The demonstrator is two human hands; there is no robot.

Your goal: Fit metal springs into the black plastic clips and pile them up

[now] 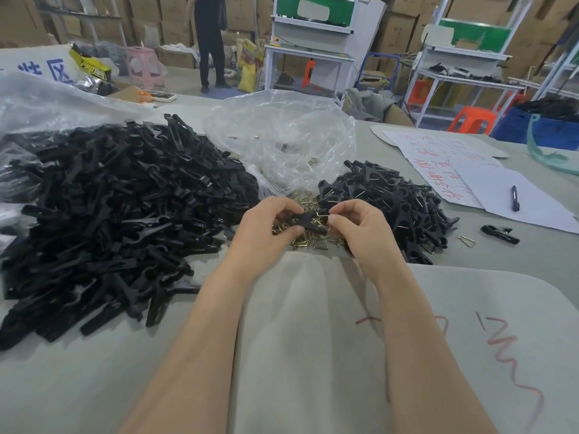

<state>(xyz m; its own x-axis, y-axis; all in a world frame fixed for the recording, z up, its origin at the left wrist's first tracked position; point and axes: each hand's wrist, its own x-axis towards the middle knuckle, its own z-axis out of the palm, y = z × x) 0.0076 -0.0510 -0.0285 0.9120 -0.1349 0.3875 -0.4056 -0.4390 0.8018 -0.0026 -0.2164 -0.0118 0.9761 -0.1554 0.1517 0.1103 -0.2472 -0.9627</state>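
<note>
Here, left hand (pixel 269 227) grips a black, forked clip (pixel 305 222); right hand (pixel 357 227) pinches its thin metal spring (pixel 322 213).

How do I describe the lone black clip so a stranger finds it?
Start at the white paper sheets on the right. Just nearer than the pen on them lies one black clip, alone on the table, outside the piled clips.

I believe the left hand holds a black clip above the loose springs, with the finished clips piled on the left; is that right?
No: the head view shows the finished clips piled on the right; the left hand does hold the clip above the springs.
</note>
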